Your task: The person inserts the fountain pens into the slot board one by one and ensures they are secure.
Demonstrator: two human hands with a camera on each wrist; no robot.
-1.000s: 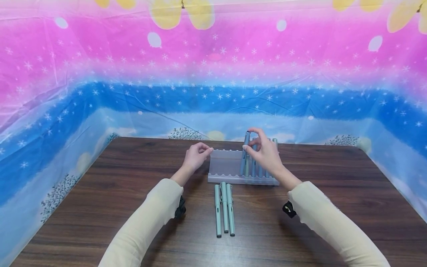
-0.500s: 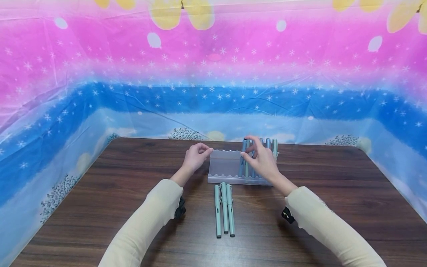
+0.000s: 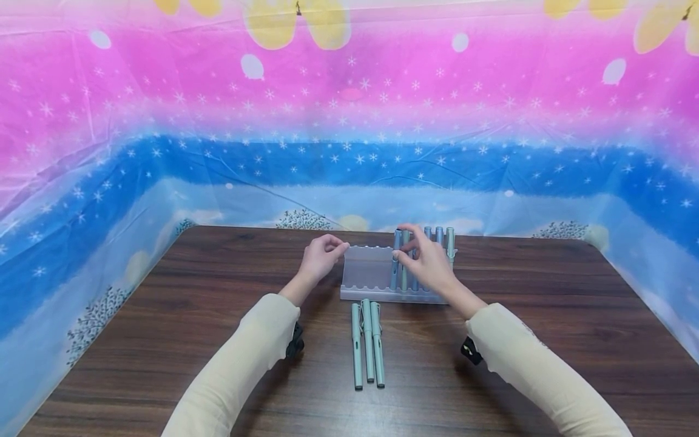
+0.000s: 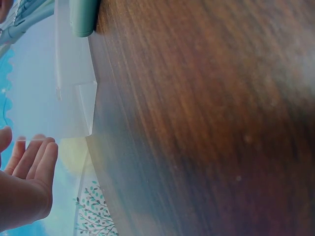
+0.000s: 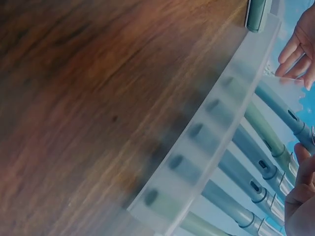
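Observation:
At the back of the table stands a translucent pen rack (image 3: 368, 266) with a notched top and front edge. My left hand (image 3: 319, 261) pinches its upper left corner, thumb on one side and fingers on the other. My right hand (image 3: 431, 262) holds a blue pen (image 3: 394, 276) near its cap, thumb and index finger around it. This pen leans upright in the rack, leftmost in a row of blue and pale green pens (image 5: 263, 125). The right hand hides part of that row in the head view. In front of the rack lie three pale green pens (image 3: 357, 349), side by side.
The dark wooden table (image 3: 218, 291) reaches back to a pink and blue patterned cloth (image 3: 349, 152) hung around it. The left part of the rack shows bare notches. A black wrist camera (image 3: 471, 351) sits under the right sleeve.
The blue pen has come down into the rack and now stands level with the other pens. My right hand has lowered with it, slightly leftward. The left hand stays at the corner.

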